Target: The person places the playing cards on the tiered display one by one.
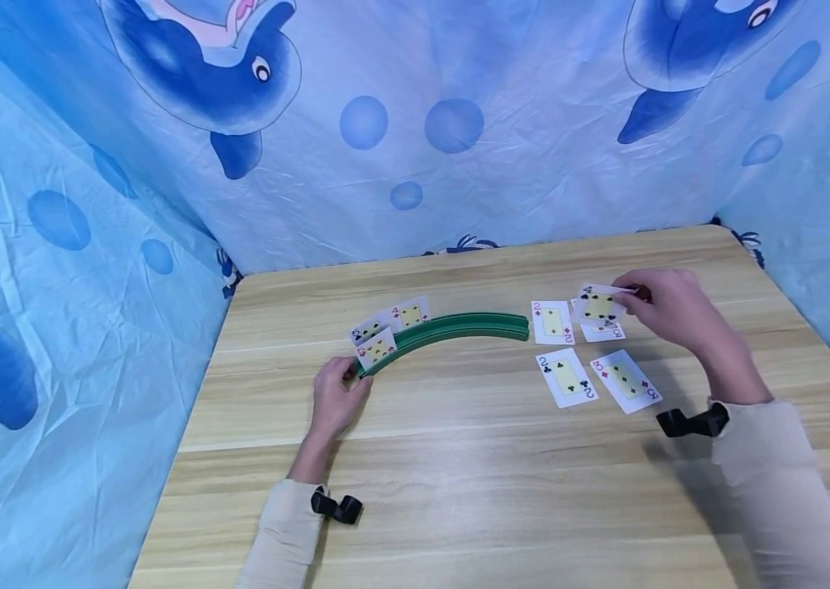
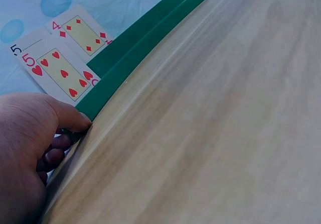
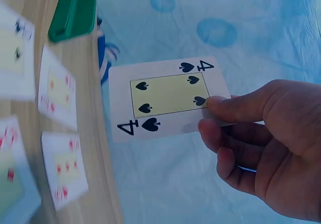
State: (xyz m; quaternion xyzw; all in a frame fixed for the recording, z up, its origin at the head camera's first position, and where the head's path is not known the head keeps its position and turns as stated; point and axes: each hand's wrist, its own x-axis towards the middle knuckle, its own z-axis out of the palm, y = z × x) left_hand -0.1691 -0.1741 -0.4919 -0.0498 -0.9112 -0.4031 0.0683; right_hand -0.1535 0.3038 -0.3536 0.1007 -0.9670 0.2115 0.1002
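The left hand [image 1: 337,397] is at left of centre in the head view, its thumb and fingers clamped on the near end of a curved green rack [image 1: 466,325]; the rack arcs from there to the middle of the frame, flat on the wooden worktop [image 1: 444,474]; three cards stand at its left end, and from the left wrist view I make out a five of hearts [image 2: 62,71] in front, a black five [image 2: 16,48] mostly hidden behind it, and a four of diamonds [image 2: 80,33] beside them; the right hand [image 1: 665,307], right of centre, pinches a four of spades [image 3: 168,98] by one edge between thumb and fingers, face showing, raised off the worktop; below it in the head view lies a red card [image 1: 604,333], partly covered from sight; to its left is a two of diamonds [image 1: 553,322], with a two of clubs [image 1: 567,377] and a three of diamonds [image 1: 625,381] lower down; blue cloth [image 1: 385,49] printed with whales fills the top of the frame.
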